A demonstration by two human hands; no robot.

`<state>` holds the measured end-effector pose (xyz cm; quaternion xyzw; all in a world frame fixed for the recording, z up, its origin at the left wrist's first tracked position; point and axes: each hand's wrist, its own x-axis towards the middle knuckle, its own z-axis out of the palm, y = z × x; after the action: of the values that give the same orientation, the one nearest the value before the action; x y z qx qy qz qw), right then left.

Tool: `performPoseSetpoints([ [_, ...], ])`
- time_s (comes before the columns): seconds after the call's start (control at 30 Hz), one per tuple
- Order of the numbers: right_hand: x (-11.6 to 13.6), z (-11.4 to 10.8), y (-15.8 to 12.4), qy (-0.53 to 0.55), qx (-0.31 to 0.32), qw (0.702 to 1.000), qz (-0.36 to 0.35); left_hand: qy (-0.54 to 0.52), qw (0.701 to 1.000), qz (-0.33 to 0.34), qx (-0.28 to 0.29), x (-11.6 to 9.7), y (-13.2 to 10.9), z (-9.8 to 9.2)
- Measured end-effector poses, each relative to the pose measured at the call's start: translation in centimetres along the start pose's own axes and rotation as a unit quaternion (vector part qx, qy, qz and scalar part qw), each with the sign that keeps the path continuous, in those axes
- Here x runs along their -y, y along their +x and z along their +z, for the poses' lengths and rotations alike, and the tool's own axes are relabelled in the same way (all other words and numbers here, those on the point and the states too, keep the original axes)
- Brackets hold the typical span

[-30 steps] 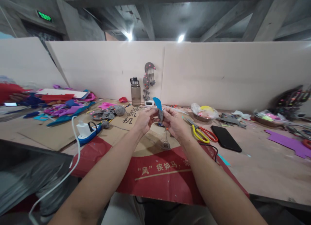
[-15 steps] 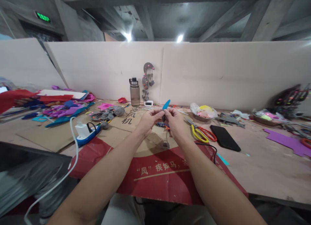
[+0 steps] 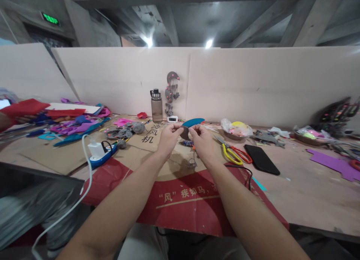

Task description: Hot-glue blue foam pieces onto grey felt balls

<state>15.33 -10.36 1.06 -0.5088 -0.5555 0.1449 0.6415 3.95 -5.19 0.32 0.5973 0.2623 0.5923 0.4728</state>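
- Blue and curved, a felt-like piece (image 3: 194,121) shows in the head view just beyond the fingertips of the left hand (image 3: 169,140) and right hand (image 3: 203,140), to the right of the drink bottle (image 3: 156,106) and nearer the camera.
- Its long axis runs roughly crosswise, bowed upward, the free tip pointing right, away from the bottle; the right hand, below most of its length, appears the nearer.
- On the bottle's side, the left hand pinches the left edge of a grey piece (image 3: 185,133) between thumb and fingers; the right hand pinches opposite. Whether blue and grey are joined cannot be told.
- Farther right of the bottle, on the table (image 3: 309,203), lie scissors (image 3: 227,146) with yellow and red handles, then a black phone (image 3: 261,159).
- Just right of the bottle, a grey ornament (image 3: 169,93) dotted with pink hangs against a pale panel (image 3: 253,72).
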Motion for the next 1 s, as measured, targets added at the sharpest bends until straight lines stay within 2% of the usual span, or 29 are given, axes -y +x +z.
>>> performPoseSetpoints([
  [0.2,-0.1,-0.1,0.0,-0.006,-0.008,1.000,0.000,-0.113,0.990,-0.066,0.051,-0.1,-0.3,0.3],
  [0.33,0.1,-0.1,0.0,0.008,-0.004,1.000,0.008,-0.164,0.983,-0.063,0.055,0.1,0.0,0.4],
  [0.5,-0.3,0.0,0.1,-0.012,-0.006,1.000,-0.001,-0.165,0.982,-0.076,0.045,-0.2,0.0,0.4],
  [0.63,-0.6,0.2,0.0,-0.028,0.005,1.000,-0.012,-0.159,0.984,-0.079,0.009,-0.4,0.0,0.2],
  [0.77,-0.7,0.6,-0.1,-0.012,0.043,0.999,-0.005,-0.181,0.980,-0.068,-0.038,-0.2,1.1,-0.9],
  [0.87,-0.7,0.7,-0.1,0.013,0.085,0.996,0.029,-0.196,0.975,-0.048,-0.098,-0.2,2.4,-2.4],
  [1.0,-0.4,0.2,0.0,0.071,0.165,0.977,0.113,-0.230,0.956,-0.040,-0.180,-0.1,4.3,-4.8],
])
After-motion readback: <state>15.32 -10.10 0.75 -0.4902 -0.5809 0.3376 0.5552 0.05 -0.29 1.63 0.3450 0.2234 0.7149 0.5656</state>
